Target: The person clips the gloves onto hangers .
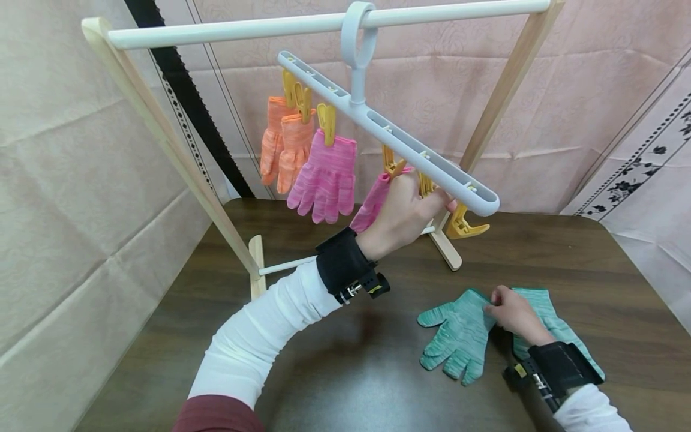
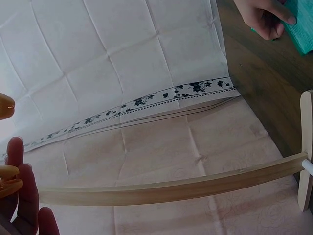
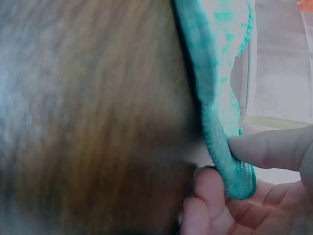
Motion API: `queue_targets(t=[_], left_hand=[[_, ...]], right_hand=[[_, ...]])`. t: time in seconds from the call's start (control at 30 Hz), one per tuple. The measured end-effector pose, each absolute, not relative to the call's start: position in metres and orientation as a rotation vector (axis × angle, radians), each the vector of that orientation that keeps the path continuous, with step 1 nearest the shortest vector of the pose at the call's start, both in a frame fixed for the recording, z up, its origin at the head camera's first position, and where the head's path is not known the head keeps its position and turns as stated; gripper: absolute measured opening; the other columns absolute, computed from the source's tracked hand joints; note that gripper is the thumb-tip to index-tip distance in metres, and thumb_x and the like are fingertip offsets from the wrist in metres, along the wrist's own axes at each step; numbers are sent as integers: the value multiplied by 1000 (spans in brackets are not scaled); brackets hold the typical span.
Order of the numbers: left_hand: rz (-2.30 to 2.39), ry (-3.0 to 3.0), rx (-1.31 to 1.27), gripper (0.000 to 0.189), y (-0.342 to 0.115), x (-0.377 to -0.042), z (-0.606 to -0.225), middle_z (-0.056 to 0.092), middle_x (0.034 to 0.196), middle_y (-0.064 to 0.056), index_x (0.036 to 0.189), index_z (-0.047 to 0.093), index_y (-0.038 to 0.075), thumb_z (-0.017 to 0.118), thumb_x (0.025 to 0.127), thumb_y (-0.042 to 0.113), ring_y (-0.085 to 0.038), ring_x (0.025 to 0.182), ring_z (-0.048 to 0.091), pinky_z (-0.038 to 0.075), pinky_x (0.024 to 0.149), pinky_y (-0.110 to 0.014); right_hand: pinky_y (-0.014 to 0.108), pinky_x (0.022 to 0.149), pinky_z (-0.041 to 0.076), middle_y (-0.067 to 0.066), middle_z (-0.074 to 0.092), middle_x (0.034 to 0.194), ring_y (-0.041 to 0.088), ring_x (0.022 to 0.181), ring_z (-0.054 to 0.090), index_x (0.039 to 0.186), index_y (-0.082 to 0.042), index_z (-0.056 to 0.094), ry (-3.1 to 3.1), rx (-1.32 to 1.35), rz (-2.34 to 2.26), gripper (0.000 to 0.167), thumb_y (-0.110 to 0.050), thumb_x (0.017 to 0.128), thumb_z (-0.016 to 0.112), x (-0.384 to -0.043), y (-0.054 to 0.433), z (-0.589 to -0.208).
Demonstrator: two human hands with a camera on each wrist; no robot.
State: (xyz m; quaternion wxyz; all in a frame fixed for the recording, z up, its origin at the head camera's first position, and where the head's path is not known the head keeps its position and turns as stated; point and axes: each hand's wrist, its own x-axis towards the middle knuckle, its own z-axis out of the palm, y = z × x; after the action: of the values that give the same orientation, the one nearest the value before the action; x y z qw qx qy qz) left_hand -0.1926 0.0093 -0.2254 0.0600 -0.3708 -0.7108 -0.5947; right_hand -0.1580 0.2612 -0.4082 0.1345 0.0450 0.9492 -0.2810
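In the head view, my left hand reaches under the right half of a light blue hanger, its fingers around a yellow clothespin. The left wrist view shows fingertips against that clothespin. Low on the right, my right hand pinches the cuff of a green striped glove; in the right wrist view the cuff lies between thumb and fingers. A second green glove lies partly beneath the right wrist. One pink glove hangs just behind my left hand.
The hanger hooks over a white rod on a wooden frame. Orange gloves and another pink glove hang at its left half. A free clothespin hangs at the right end. Brown tabletop lies below.
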Motion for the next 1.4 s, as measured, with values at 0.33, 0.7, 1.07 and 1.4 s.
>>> queue_targets(t=[0.33,0.7,1.07,1.4], left_hand=[[-1809,-2125,-1136,20,9,-192,-222,60,77,-13,106,53,1,45,88,8,-13,55,39,27,48,-18],[-1783,-2122,-1153,26,7,-192,-225,51,65,-8,113,50,-1,43,90,7,-14,42,30,25,42,-19],[-1694,-2202,-1098,28,5,-190,-224,60,82,-14,116,50,2,40,92,12,-13,51,36,26,46,-17],[-1653,-2203,-1074,24,4,-190,-223,54,69,-9,106,56,2,40,90,9,-10,48,33,25,46,-17]], right_hand=[[29,53,44,21,57,90,16,60,53,109,13,49,2701,108,-871,36,-15,87,50,-157,263,-408],[31,58,47,18,53,92,17,64,52,113,11,47,2635,125,-1005,37,-18,90,47,-155,266,-408],[32,62,48,16,51,97,18,62,51,115,5,49,2556,141,-1113,38,-23,90,48,-154,261,-405],[31,57,44,15,57,97,16,63,49,112,1,55,2610,-109,-1174,35,-25,90,49,-156,240,-387]])
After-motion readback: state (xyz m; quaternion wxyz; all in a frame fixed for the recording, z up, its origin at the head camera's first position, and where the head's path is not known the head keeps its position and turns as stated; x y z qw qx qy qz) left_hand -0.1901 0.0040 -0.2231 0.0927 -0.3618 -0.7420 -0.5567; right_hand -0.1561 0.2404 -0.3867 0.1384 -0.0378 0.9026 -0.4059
